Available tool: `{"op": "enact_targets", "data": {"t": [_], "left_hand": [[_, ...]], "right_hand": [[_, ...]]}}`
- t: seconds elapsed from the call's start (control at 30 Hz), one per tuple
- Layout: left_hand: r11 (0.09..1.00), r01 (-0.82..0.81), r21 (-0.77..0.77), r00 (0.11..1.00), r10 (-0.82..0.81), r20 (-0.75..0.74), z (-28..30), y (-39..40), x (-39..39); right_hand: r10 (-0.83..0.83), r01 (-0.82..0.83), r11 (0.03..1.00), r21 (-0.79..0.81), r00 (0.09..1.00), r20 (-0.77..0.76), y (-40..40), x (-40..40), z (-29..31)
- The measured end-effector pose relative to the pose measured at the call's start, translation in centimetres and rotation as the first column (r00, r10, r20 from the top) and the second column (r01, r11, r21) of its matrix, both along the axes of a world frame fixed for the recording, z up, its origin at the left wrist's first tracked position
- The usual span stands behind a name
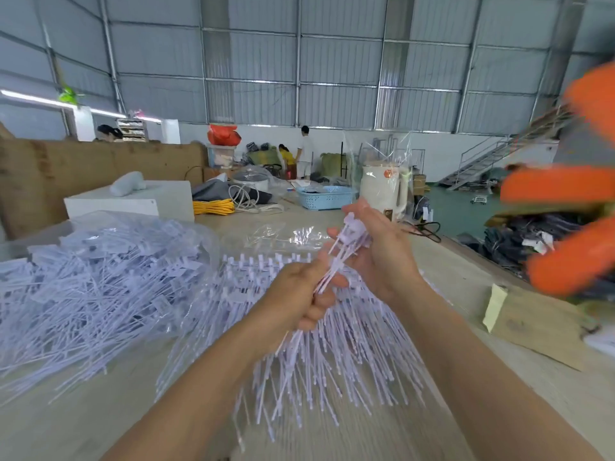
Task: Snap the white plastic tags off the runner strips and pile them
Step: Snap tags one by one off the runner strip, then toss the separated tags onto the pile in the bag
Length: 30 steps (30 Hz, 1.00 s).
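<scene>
— Where were we?

— Our left hand (301, 294) gripped the stems of a bunch of white tags (336, 264); our right hand (379, 247) pinched their heads above the table (459, 277).

— And the risk?

— Twisting too many together might have bent stems or scattered tags short of the pile (100, 271).

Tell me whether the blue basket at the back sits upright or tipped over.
Upright. The blue basket rests flat on the table, rim facing up, with items showing above the rim.
</scene>
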<state>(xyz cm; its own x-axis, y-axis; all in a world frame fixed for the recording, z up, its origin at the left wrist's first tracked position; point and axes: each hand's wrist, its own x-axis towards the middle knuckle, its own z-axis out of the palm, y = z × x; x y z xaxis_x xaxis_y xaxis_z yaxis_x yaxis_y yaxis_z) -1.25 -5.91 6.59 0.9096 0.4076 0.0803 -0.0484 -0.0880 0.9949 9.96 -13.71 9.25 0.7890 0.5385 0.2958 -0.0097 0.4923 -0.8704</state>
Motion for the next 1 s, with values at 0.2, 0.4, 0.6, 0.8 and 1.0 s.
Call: {"op": "enact_targets", "data": {"t": [0.2,0.4,0.6,0.8,1.0], "left_hand": [[0.997,-0.076,-0.008,0.997,0.076,-0.026,-0.8,1.6,-2.1],[0.985,-0.15,-0.084,0.988,0.152,0.012,-0.7,3.0,-3.8],[0.931,-0.366,0.013,0.929,0.364,0.063,-1.2,6.3,-7.5],[0.785,-0.598,0.163,0.802,0.584,0.126,-2.5,11.4,-13.7],[0.601,-0.609,0.517,0.716,0.697,0.034,-3.6,16.7,-17.8]], "right_hand": [[-0.15,0.152,0.987,-0.043,0.987,0.051,2.1,-1.6,-1.1],[-0.049,0.093,0.988,-0.126,0.949,0.312,5.1,-4.2,-2.2],[0.126,-0.06,0.983,-0.175,0.907,0.402,8.4,-7.8,-1.8],[0.288,-0.153,0.938,-0.311,0.842,0.456,14.3,-12.4,-2.3],[0.44,-0.128,0.831,-0.541,0.747,0.499,19.7,-15.4,-3.2]]}}
